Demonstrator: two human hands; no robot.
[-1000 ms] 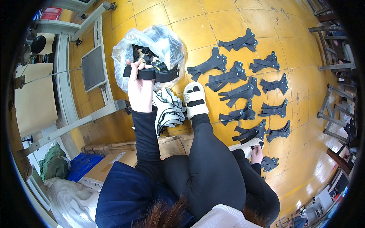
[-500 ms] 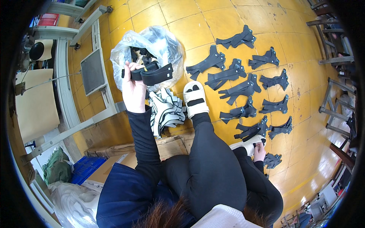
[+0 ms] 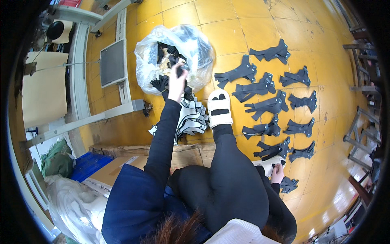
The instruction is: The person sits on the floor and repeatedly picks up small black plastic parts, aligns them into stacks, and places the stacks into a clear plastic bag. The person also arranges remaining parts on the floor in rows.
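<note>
Hand (left) (image 3: 176, 86) over the near side of the bag opening, fingers curled round a dark bundle (image 3: 180, 71), thumb side facing right; only a little gap in the grip. Bundle sits at the fingertips, over the bag mouth; its exact shape is partly hidden by the fingers. Black strips (image 3: 159, 83) fan out just left of the wrist at the bag's edge; cannot tell if they join the held bundle. Clear plastic bag (image 3: 199, 51) stands open on the floor, black and tan stuff inside. Just below the bag, white-and-black pieces (image 3: 191, 118) lie in an overlapping heap, partly behind the left sleeve (image 3: 164, 134). Right of the heap, cream sandal (image 3: 219, 116) on the left foot.

Right hand (image 3: 278, 175) is low down by the other sandal (image 3: 266, 164); too small to tell how far open, or if anything is in it. Dark grey strap pieces (image 3: 266, 105) lie spread in two rough columns on the yellow tile floor (image 3: 219, 20), the lowest one just beside the right hand.

Farther out: cardboard box (image 3: 118, 175) and blue crate (image 3: 89, 166) lower left, green bundle (image 3: 57, 158) beside them, grey pedal plate (image 3: 111, 63) in a metal frame upper left, stools (image 3: 361, 134) along the right edge.
</note>
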